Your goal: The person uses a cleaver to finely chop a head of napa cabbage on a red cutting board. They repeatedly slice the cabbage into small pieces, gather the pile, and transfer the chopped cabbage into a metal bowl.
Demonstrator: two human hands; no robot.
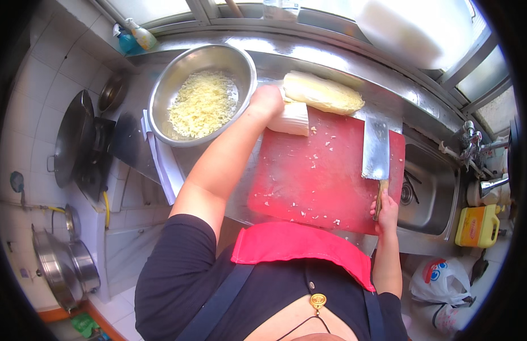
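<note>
My right hand [388,209] grips the wooden handle of a cleaver [375,147], whose broad blade lies over the right side of a red cutting board [308,170]. At the board's far left corner, my left hand [267,101] is closed on a cut piece of napa cabbage [292,120]; its fingers are mostly hidden. Behind that piece lies a longer napa cabbage section [323,93]. To the left of my left hand, a large stainless steel bowl [161,91] holds finely chopped cabbage [202,104]. Small cabbage bits are scattered over the board.
A stainless steel sink [434,200] with a faucet [470,138] adjoins the board on the right. A wok [75,140] stands on the left. Spray bottles [135,36] sit on the far ledge. A yellow jug [476,226] and plastic bags [441,281] are at right.
</note>
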